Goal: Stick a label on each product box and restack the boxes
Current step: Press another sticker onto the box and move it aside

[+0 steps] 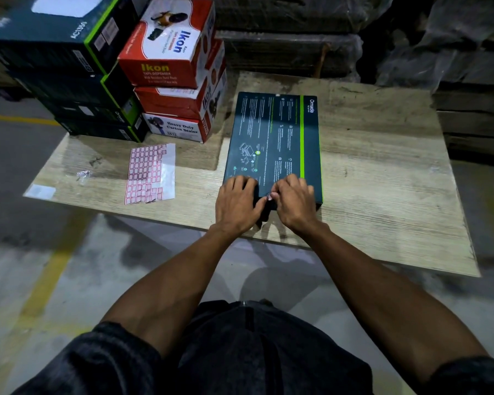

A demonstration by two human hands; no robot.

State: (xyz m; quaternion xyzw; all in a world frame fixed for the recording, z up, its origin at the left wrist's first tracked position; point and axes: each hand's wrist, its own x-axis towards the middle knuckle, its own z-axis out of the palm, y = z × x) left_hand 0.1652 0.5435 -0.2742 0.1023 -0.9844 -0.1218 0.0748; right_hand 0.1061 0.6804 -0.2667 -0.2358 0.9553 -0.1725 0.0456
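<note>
Hands [236,199] [294,201] at dark box [274,138] near edge, apparently pinching label [268,197]

A dark teal box [274,143] with a lime-green stripe and small white print lies flat on the board, its near end under the fingers [241,182] of both hands. A small label [268,197] sits at that near edge, right at the thumb tips. Left of the fingers lies a label sheet [150,173] of red-bordered stickers, partly used. Beyond it, up and left of the fingers, stand a stack of matching dark boxes [77,81] and a stack of red-and-white boxes [174,75].
</note>
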